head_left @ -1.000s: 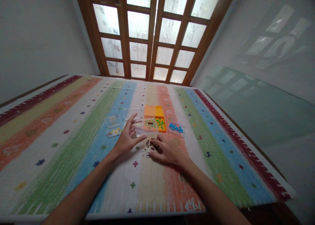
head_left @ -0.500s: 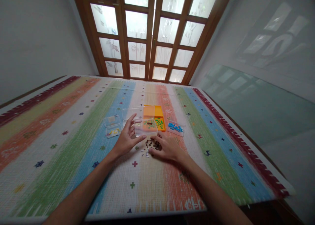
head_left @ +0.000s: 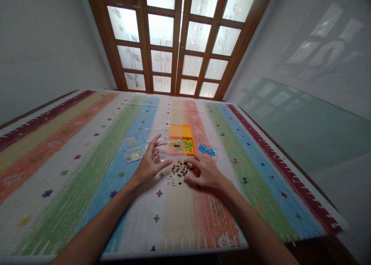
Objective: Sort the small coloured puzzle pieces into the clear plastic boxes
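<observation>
My left hand (head_left: pixel 148 163) is open beside the left end of a clear plastic box (head_left: pixel 172 156), index finger raised and thumb stretched along the near side; whether it touches the box I cannot tell. A small brown piece (head_left: pixel 176 145) shows in the box. My right hand (head_left: pixel 206 172) is at the right edge of a loose heap of small brown pieces (head_left: pixel 179 175) on the cloth. Its thumb and index finger are apart, with nothing visible between them. A few small whitish-grey pieces (head_left: pixel 174 180) are left of the heap.
Behind the clear box is an orange box (head_left: pixel 187 130) holding green pieces. A clear case of blue pieces (head_left: pixel 206 150) stands to the right, another with yellow pieces (head_left: pixel 135 155) to the left. A striped cloth (head_left: pixel 139 234) covers the table.
My right hand has moved right, off the brown pieces, uncovering more of them, and its thumb and index finger have spread. The left hand has hardly moved.
</observation>
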### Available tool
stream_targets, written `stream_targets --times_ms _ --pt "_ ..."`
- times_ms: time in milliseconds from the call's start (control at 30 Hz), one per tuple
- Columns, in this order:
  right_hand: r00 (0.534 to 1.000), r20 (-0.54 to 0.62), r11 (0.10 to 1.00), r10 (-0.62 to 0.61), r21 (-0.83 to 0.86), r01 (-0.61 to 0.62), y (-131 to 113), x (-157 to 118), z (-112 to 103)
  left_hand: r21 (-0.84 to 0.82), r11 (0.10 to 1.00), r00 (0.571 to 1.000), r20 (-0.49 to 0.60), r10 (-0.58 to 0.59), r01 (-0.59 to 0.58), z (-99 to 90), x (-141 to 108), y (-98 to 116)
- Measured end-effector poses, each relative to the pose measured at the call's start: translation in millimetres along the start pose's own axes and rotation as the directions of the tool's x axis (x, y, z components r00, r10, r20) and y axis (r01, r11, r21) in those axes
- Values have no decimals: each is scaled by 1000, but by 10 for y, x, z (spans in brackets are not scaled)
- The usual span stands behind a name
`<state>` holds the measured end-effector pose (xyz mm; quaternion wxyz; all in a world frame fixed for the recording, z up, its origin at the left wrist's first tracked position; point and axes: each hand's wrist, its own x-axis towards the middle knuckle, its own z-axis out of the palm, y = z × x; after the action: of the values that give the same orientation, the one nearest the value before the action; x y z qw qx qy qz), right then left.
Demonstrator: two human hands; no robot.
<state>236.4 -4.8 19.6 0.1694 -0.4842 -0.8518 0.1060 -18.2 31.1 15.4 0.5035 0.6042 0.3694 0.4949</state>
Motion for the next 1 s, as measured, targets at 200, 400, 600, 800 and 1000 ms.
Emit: stream_targets --times_ms 200,400,600,800,1000 --pt "998 63 996 2 -89 4 -117 83 20 -6 1000 1000 -5 7 -7 -4 5 -4" --pt "993 113 997 20 -81 -11 -201 109 50 -2 1000 1000 -9 -8 8 3 0 28" --pt "994 112 996 -6 -84 15 -217 88 69 -13 1000 1000 -2 22 -22 1 0 28" --pt "990 114 987 -84 -129 98 -246 80 97 0 999 999 -2 35 -35 -3 7 24" --pt "991 89 985 -97 -135 109 -256 63 116 -17 1000 1000 -3 24 -24 7 13 48"
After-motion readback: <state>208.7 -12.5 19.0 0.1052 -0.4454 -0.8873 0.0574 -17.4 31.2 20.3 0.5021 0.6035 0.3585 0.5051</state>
